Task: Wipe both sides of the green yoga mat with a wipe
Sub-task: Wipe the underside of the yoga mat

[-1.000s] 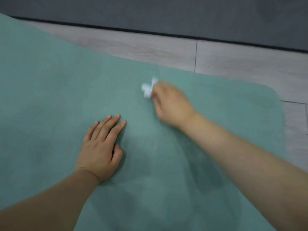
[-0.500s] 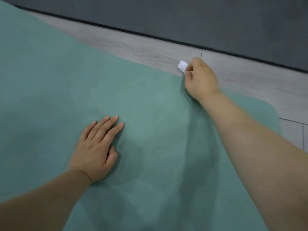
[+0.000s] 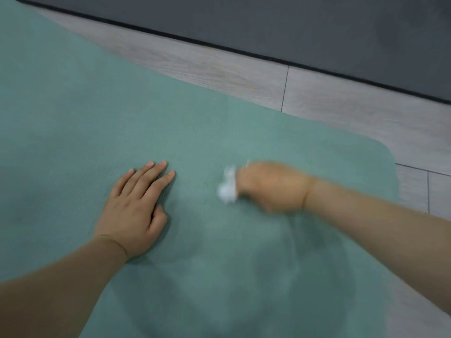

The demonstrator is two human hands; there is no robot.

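Scrubbing hard, the right hand [image 3: 271, 186] clutching the crumpled wipe [image 3: 227, 189] could ruck the green yoga mat [image 3: 73, 118] unless the flat, spread left hand [image 3: 136, 206] pins it.

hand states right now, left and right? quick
Left hand: open, fingers straight, pressed flat on the green yoga mat.
Right hand: closed round the white wipe, blurred mid-stroke on the mat.
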